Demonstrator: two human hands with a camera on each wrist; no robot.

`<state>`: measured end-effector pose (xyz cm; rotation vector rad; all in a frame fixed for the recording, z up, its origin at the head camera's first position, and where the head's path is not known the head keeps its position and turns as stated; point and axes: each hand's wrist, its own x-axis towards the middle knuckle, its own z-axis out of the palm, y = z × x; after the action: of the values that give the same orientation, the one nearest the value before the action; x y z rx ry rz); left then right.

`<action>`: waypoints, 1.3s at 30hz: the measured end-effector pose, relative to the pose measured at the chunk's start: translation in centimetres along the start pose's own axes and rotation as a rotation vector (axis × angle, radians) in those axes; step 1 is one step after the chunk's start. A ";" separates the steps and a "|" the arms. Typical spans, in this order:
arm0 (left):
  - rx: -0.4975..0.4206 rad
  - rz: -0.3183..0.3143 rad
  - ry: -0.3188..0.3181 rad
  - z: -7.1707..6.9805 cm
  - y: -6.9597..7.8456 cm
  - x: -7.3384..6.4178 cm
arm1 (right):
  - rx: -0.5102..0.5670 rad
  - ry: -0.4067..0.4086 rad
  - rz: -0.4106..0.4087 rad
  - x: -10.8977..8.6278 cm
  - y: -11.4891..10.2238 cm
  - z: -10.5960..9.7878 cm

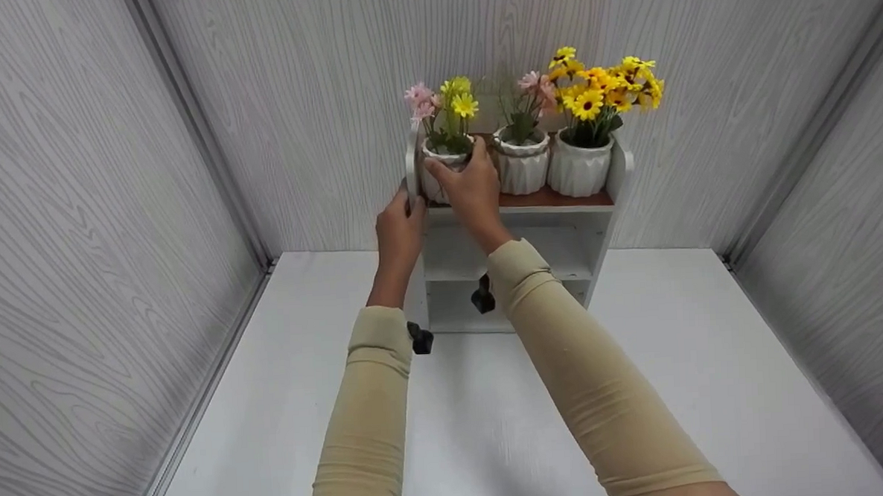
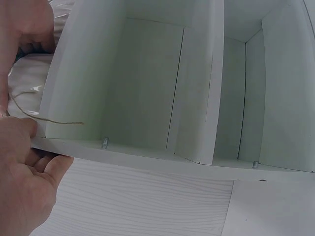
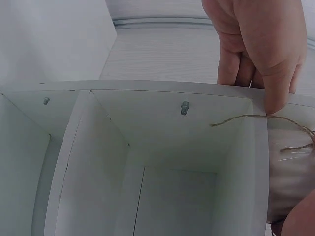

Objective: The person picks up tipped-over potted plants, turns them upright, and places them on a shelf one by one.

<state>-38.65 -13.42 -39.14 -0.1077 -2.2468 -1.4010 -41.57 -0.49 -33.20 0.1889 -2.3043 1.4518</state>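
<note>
A small white shelf (image 1: 442,273) with a brown top board stands against the back wall. My left hand (image 1: 400,231) grips its left side panel (image 2: 123,160), thumb in front and fingers behind. On the top board, at the left end, sits a white ribbed flower pot (image 1: 437,187) with pink and yellow flowers (image 1: 459,102). My right hand (image 1: 475,190) holds this pot, thumb and fingers on either side of its rim. A thin twine (image 3: 241,117) hangs from the pot across the shelf's front edge. In the right wrist view only part of my right hand (image 3: 300,219) shows at the corner.
Beside the held pot stand a middle white pot (image 1: 522,168) with pink flowers and a right white pot (image 1: 581,170) with yellow flowers. Below are open compartments (image 1: 546,247) with small metal pegs (image 3: 184,108). The shelf stands on a white table (image 1: 715,370) between grey wood-grain walls.
</note>
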 end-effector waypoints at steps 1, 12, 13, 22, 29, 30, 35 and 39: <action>-0.002 -0.001 -0.001 0.0 0.0 0.0 | 0.004 0.005 0.000 0.1 0.0 0.1; 0.019 -0.024 0.011 0.6 -0.2 -0.5 | 0.065 0.022 0.040 1.0 1.4 1.3; 0.017 -0.023 0.009 0.6 -0.2 -0.6 | 0.073 0.025 0.042 1.1 1.6 1.4; -0.005 -0.009 0.008 0.7 0.2 -0.7 | 0.115 0.014 0.051 1.4 2.1 1.2; 0.006 -0.001 0.030 0.2 0.1 -0.3 | 0.158 0.012 0.038 0.9 1.9 1.4; 0.003 -0.001 0.033 0.2 0.0 -0.2 | 0.160 0.004 0.034 0.7 1.9 1.4; -0.029 -0.005 0.027 0.1 -0.1 -0.3 | 0.150 -0.039 -0.003 -0.9 2.0 0.8; -0.031 -0.010 0.011 0.0 0.0 -0.3 | 0.145 -0.066 -0.029 -3.0 2.6 -0.6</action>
<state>-38.40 -13.39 -39.31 -0.0993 -2.2202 -1.4383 -39.48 0.91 -36.33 0.3151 -2.2383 1.6214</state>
